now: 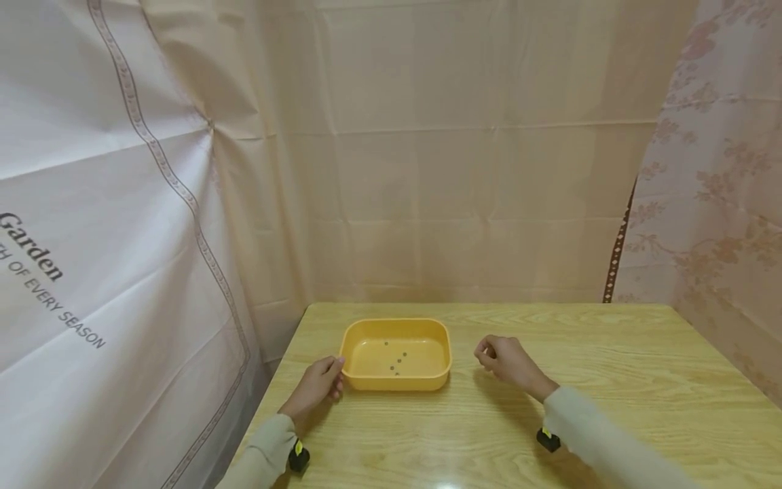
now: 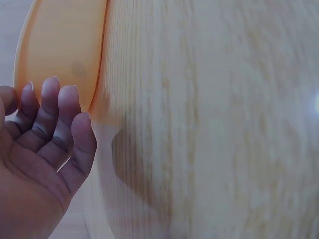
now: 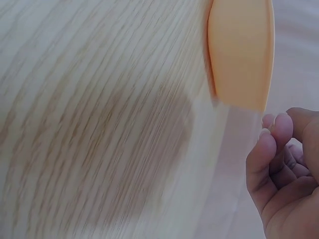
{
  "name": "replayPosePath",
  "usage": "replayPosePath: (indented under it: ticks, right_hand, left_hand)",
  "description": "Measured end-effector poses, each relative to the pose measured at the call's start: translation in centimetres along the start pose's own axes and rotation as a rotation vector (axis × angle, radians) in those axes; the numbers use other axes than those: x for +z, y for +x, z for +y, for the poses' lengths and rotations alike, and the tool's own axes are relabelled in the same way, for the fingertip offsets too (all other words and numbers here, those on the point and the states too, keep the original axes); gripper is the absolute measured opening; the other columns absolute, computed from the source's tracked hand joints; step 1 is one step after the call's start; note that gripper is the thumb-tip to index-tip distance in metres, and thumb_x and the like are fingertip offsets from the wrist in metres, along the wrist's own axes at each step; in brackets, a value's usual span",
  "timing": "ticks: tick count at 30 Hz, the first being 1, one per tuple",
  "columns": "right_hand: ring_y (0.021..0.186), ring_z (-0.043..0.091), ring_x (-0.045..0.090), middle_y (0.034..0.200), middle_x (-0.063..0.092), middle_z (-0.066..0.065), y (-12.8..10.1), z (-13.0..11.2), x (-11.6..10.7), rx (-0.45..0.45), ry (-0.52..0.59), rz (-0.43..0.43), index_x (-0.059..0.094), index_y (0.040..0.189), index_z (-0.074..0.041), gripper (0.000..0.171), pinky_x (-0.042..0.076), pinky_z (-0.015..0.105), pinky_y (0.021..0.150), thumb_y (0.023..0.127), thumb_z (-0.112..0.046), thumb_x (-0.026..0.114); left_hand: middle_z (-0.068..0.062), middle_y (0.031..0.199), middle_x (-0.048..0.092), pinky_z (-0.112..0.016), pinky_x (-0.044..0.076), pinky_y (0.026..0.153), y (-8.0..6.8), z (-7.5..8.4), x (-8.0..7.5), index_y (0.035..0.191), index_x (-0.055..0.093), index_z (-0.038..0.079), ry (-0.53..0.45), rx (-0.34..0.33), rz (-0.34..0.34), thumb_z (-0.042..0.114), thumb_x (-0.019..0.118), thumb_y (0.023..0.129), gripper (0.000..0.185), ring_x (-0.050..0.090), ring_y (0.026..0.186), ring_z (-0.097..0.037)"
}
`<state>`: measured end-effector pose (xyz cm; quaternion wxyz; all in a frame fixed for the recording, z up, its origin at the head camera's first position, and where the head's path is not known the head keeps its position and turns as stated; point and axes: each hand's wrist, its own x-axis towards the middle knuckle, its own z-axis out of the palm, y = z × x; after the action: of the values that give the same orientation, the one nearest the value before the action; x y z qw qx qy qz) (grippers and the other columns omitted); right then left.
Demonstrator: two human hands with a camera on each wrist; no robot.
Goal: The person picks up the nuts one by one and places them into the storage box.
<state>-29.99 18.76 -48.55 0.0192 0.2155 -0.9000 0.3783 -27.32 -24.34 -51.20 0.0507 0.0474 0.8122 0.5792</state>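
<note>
A yellow plastic basin with rounded corners sits on the wooden table. Several tiny dark ring-like pieces, perhaps nuts, lie scattered on its floor. At the basin's left end, my left hand pinches the rim between thumb and forefinger; in the left wrist view the other fingers spread loosely by the outer wall. My right hand is held above the table, apart from the basin's right side. Its fingers are curled with the tips drawn together, and nothing shows clearly between them.
The wood-grain table extends right of the basin and toward me. A beige cloth hangs behind it, a white printed cloth at left and a floral one at right. Each wrist carries a small black camera.
</note>
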Motion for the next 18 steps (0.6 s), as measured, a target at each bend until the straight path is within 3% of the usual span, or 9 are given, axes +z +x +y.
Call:
replayPosePath:
  ticks: [18]
  right_hand:
    - [0.048, 0.009, 0.049, 0.073, 0.064, 0.011, 0.9, -2.2, 1.7, -0.014, 0.032, -0.003, 0.067, 0.104, -0.002, 0.009, 0.042, 0.022, 0.043, 0.104, -0.010, 0.062]
  left_hand:
    - [-0.007, 0.076, 0.059, -0.026, 0.050, 0.054, -0.2, 0.3, 0.1, 0.090, 0.057, -0.001, 0.000, 0.002, 0.000, 0.034, 0.045, 0.112, 0.043, 0.055, 0.060, -0.015]
